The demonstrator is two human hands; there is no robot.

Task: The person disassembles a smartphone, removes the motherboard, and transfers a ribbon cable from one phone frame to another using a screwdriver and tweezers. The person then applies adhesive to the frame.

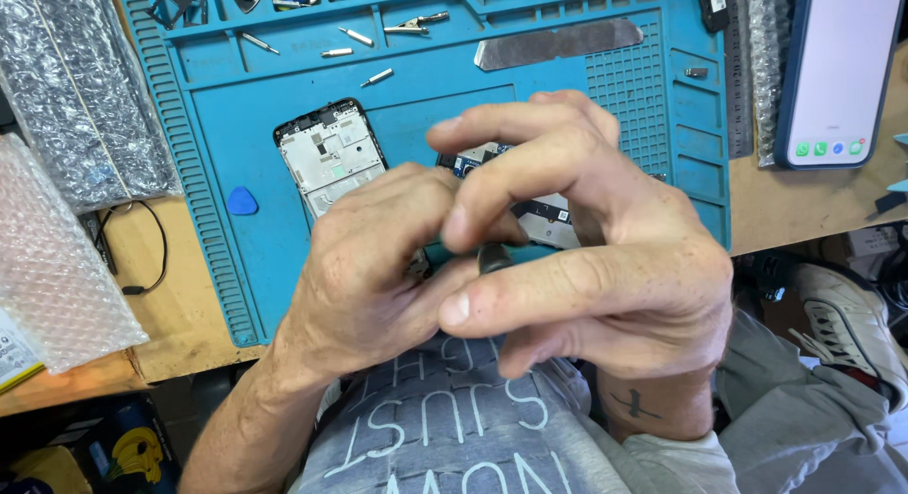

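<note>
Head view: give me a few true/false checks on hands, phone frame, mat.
1. Both hands, left hand and right hand, meet around a small dark part. True.
2. The opened phone frame lies on bare wood. False: it lies on the blue work mat.
3. A blue pick lies on the mat left of the frame. True.
4. The lit phone sits at the left edge. False: it is at the upper right.
5. Bubble wrap lies right of the mat. False: left.

Phone frame (331,156) on mat (227,267), left of circuit board (544,215)
</note>
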